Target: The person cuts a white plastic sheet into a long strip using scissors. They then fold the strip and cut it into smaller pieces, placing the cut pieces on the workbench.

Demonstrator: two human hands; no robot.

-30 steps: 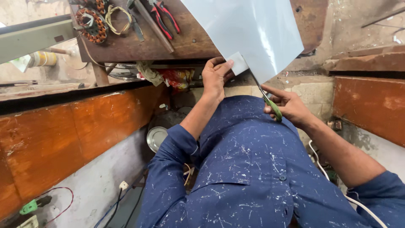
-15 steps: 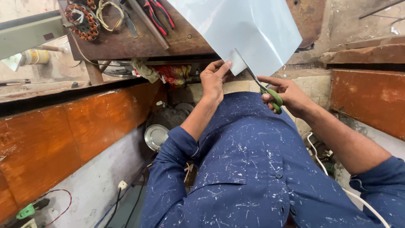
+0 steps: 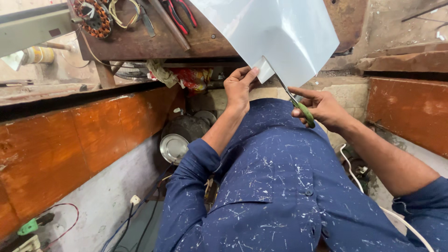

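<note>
Two bare hands work just past your chest, above the dark blue paint-flecked work shirt [image 3: 280, 186] that fills the near part of the view. Your right hand [image 3: 326, 109] closes its fingers around the green-handled scissors [image 3: 294, 100], index finger laid forward along the top, likely to steady the line of the cut; the slim blades point up and away into the lower edge of the pale grey flexible sheet [image 3: 275, 32]. Your left hand [image 3: 239, 88] pinches the small flap of that sheet just beside the blades, fingers closed on it with the tips straight, which appears to keep the material taut where the edges bite so that it does not fold. The sheet itself hangs over the front edge of the worn brown wooden workbench [image 3: 140, 42], its upper part resting on the bench top and its lower corner held free in the air between your hands. Below your left forearm, down in the gap, you can see a round shiny metal lid [image 3: 173, 148] near some dark parts. To your left runs a long orange-brown wooden panel [image 3: 70, 149]. Farther off on the bench lie a copper-wound motor stator [image 3: 93, 17] and red-handled pliers [image 3: 179, 14], well apart from the cut, within reach yet out of the way.
</note>
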